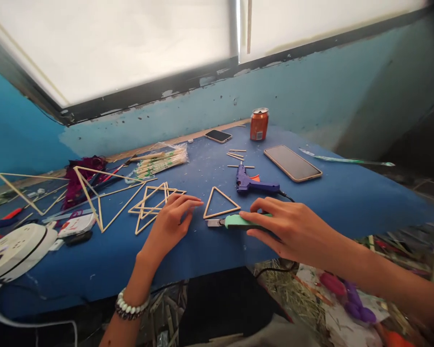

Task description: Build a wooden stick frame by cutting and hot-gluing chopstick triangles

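Observation:
My left hand (pixel 171 224) rests palm down with its fingers apart, its fingertips just past a flat frame of overlapping wooden stick triangles (pixel 155 205). My right hand (pixel 275 224) grips a green utility knife (pixel 237 221), whose metal tip points left. Just above that tip lies a small wooden stick triangle (pixel 220 205), between my two hands. A purple hot glue gun (pixel 255 184) lies on its side beyond my right hand, with its cord running off to the right. The blue-covered table (pixel 130 260) bears all of these.
Larger stick triangles (pixel 94 193) lie at the left, near a white power strip (pixel 16 250) and dark red tinsel (pixel 83 180). Along the back are a bagged bundle of sticks (pixel 161 161), loose sticks (pixel 237 156), an orange can (pixel 259 124) and several phones (pixel 292 163). The table's front edge drops to clutter.

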The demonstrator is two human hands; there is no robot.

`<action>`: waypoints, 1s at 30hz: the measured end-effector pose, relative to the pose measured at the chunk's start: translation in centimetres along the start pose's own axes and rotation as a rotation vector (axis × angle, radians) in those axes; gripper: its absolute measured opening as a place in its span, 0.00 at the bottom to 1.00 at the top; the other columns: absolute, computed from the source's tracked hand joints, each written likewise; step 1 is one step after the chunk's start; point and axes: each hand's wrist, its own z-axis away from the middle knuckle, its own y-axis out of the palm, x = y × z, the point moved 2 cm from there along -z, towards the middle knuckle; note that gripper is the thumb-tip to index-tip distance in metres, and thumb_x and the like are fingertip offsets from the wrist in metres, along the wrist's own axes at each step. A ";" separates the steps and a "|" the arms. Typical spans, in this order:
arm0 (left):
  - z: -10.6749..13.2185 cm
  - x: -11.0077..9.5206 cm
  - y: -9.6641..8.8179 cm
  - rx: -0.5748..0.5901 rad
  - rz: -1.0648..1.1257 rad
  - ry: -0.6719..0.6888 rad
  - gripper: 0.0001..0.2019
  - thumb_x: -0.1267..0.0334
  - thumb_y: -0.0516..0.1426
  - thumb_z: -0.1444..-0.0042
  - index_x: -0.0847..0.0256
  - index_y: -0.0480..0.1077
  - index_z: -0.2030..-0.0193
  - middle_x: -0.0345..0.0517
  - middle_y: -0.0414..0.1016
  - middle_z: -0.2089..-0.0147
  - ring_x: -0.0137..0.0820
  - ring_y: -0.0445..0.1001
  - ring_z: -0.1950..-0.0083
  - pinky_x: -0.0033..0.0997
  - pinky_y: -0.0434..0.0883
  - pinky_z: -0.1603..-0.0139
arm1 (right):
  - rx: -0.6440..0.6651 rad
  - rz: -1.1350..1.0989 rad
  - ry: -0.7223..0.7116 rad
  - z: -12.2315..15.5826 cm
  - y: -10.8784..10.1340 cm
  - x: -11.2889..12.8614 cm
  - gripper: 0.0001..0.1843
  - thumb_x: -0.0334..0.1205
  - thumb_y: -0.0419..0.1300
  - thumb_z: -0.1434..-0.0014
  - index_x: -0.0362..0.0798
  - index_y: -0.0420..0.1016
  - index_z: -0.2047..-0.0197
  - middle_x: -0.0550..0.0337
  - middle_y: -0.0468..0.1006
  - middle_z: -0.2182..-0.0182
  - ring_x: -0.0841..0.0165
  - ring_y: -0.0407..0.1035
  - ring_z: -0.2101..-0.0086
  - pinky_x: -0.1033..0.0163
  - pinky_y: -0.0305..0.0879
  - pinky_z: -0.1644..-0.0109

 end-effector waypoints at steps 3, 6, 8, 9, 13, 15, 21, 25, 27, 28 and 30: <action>-0.2 0.0 0.7 0.008 -0.052 0.053 0.21 0.79 0.51 0.37 0.57 0.74 0.43 0.43 0.79 0.42 0.35 0.71 0.45 0.42 0.73 0.41 | 0.034 0.003 0.018 -0.4 0.7 -0.1 0.14 0.44 0.52 0.28 0.48 0.73 0.46 0.53 0.75 0.57 0.66 0.71 0.62 0.61 0.64 0.63; -0.2 -0.3 1.1 0.057 -0.095 0.093 0.27 0.84 0.50 0.41 0.57 0.72 0.40 0.41 0.78 0.40 0.37 0.70 0.47 0.44 0.74 0.42 | 0.055 -0.014 0.047 -0.5 1.3 -0.1 0.14 0.44 0.53 0.28 0.50 0.73 0.45 0.53 0.74 0.56 0.66 0.72 0.61 0.61 0.66 0.61; -0.2 -0.3 1.2 0.085 -0.109 0.106 0.30 0.85 0.50 0.44 0.57 0.72 0.40 0.40 0.78 0.40 0.38 0.70 0.47 0.44 0.75 0.42 | 0.059 -0.024 0.065 -0.5 1.5 0.0 0.14 0.44 0.54 0.28 0.50 0.73 0.45 0.53 0.74 0.55 0.65 0.72 0.60 0.61 0.67 0.60; -0.1 -0.3 1.2 0.086 -0.118 0.111 0.30 0.86 0.50 0.45 0.57 0.73 0.40 0.41 0.79 0.41 0.38 0.71 0.47 0.44 0.75 0.43 | 0.055 -0.025 0.071 -0.5 1.6 0.1 0.14 0.43 0.54 0.29 0.50 0.73 0.45 0.53 0.74 0.55 0.65 0.72 0.60 0.61 0.68 0.60; -0.1 -0.4 1.1 0.060 -0.152 0.126 0.30 0.85 0.51 0.46 0.56 0.74 0.41 0.43 0.80 0.43 0.38 0.72 0.48 0.46 0.75 0.44 | 0.060 -0.010 0.075 -0.4 1.6 0.5 0.14 0.44 0.54 0.29 0.50 0.73 0.45 0.52 0.74 0.55 0.64 0.72 0.59 0.60 0.69 0.61; -0.1 -0.5 1.0 0.044 -0.156 0.123 0.29 0.85 0.51 0.46 0.57 0.75 0.42 0.43 0.80 0.43 0.38 0.71 0.49 0.46 0.75 0.44 | 0.074 0.001 0.073 -0.2 1.5 0.6 0.14 0.44 0.53 0.28 0.50 0.72 0.44 0.52 0.74 0.56 0.64 0.72 0.60 0.60 0.69 0.62; -0.1 -1.0 0.8 0.027 -0.136 0.115 0.26 0.84 0.53 0.44 0.58 0.76 0.44 0.42 0.81 0.44 0.38 0.71 0.50 0.45 0.76 0.45 | 0.076 0.045 0.072 0.3 1.0 1.0 0.14 0.43 0.52 0.28 0.49 0.70 0.44 0.52 0.73 0.56 0.63 0.72 0.60 0.59 0.69 0.62; -0.1 -1.0 0.8 0.001 -0.126 0.124 0.25 0.83 0.54 0.43 0.57 0.76 0.43 0.44 0.82 0.46 0.37 0.73 0.49 0.44 0.77 0.45 | 0.080 0.079 0.063 0.2 1.2 1.1 0.14 0.43 0.51 0.28 0.48 0.70 0.44 0.51 0.73 0.56 0.63 0.71 0.61 0.60 0.68 0.63; -0.1 -1.0 0.8 -0.004 -0.127 0.126 0.24 0.82 0.54 0.42 0.57 0.76 0.44 0.45 0.82 0.46 0.37 0.73 0.49 0.45 0.77 0.46 | 0.076 0.065 0.052 0.0 1.3 1.0 0.14 0.42 0.52 0.28 0.48 0.70 0.44 0.51 0.73 0.56 0.63 0.72 0.60 0.60 0.69 0.63; -0.1 -1.0 0.8 -0.004 -0.127 0.126 0.24 0.82 0.54 0.42 0.57 0.76 0.44 0.45 0.82 0.46 0.37 0.73 0.50 0.45 0.77 0.46 | 0.071 0.055 0.048 -0.1 1.3 0.9 0.14 0.42 0.52 0.28 0.48 0.71 0.44 0.51 0.73 0.56 0.63 0.72 0.60 0.60 0.69 0.62; -0.1 -1.0 0.8 -0.002 -0.130 0.128 0.23 0.82 0.54 0.42 0.58 0.76 0.44 0.45 0.82 0.46 0.37 0.73 0.50 0.45 0.78 0.46 | 0.063 0.044 0.043 -0.4 1.4 0.9 0.13 0.42 0.53 0.28 0.48 0.71 0.46 0.51 0.73 0.56 0.63 0.72 0.59 0.60 0.70 0.62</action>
